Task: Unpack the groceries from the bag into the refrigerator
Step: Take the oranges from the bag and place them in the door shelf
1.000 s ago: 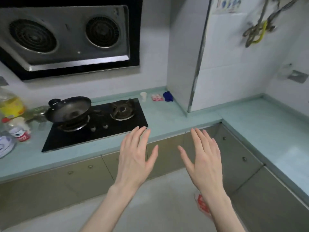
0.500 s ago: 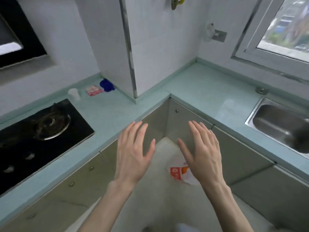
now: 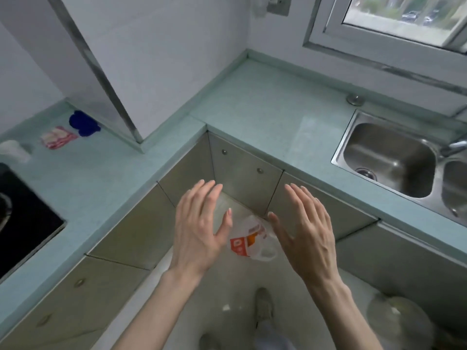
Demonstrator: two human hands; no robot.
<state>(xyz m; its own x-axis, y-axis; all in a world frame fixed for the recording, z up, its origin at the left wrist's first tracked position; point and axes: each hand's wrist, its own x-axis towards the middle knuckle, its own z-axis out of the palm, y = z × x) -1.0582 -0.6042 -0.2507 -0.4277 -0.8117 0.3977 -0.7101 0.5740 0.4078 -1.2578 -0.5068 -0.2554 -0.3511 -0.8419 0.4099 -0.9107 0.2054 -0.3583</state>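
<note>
Bag (image 3: 252, 242): white crumpled plastic, red-orange print, on floor in cabinet corner. Left hand (image 3: 199, 228), right hand (image 3: 305, 228): fingers spread, holding nothing.

bag (image 3: 249, 242): showing white plastic with red and orange print | countertop (image 3: 265, 102): appearing pale teal | sink (image 3: 389, 157): gleaming silver at right | cloth (image 3: 59, 137): showing red and white stripes, far left | blue object (image 3: 83, 122): sitting beside it

A steel sink (image 3: 389, 157) is set into the pale green counter (image 3: 255, 107) at 3 o'clock; a blue cloth (image 3: 83, 123) is seen at 10 o'clock, a window (image 3: 401, 16) at 1 o'clock.
</note>
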